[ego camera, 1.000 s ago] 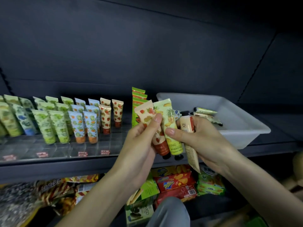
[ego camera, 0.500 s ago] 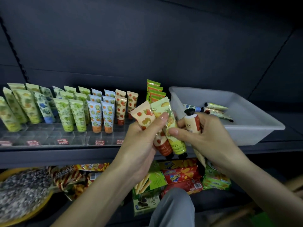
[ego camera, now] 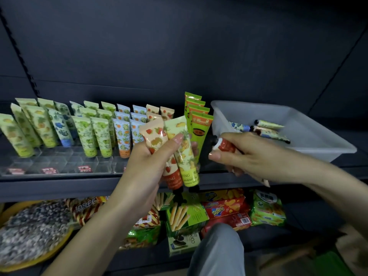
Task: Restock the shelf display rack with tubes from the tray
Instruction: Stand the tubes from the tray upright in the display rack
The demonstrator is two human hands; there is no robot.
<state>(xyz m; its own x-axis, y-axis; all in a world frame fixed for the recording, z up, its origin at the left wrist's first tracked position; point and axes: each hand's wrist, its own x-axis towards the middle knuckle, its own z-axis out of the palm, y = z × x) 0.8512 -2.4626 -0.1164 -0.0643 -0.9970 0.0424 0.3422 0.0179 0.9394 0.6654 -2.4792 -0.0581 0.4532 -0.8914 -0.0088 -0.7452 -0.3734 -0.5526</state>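
Note:
My left hand [ego camera: 147,164] grips two tubes side by side, caps down: a strawberry tube [ego camera: 154,136] and a yellow pineapple tube [ego camera: 184,156]. My right hand [ego camera: 249,156] is closed round a red-and-cream tube [ego camera: 224,144], black cap pointing left, just right of the other two. The white tray [ego camera: 310,140] sits on the shelf at the right and holds three loose tubes [ego camera: 266,130]. The clear display rack [ego camera: 59,162] on the left carries rows of upright green, blue and strawberry tubes [ego camera: 95,132]; its front slots stand bare.
Tall green-orange packets [ego camera: 197,120] stand between the rack and the tray. The lower shelf holds snack boxes [ego camera: 225,212], biscuit sticks [ego camera: 179,216] and a yellow bowl of seeds [ego camera: 29,236]. My knee [ego camera: 217,251] rises at the bottom centre.
My hands have drawn apart: the left keeps the strawberry and pineapple tubes, while the right has swung away to the right with the red-capped tube turned sideways.

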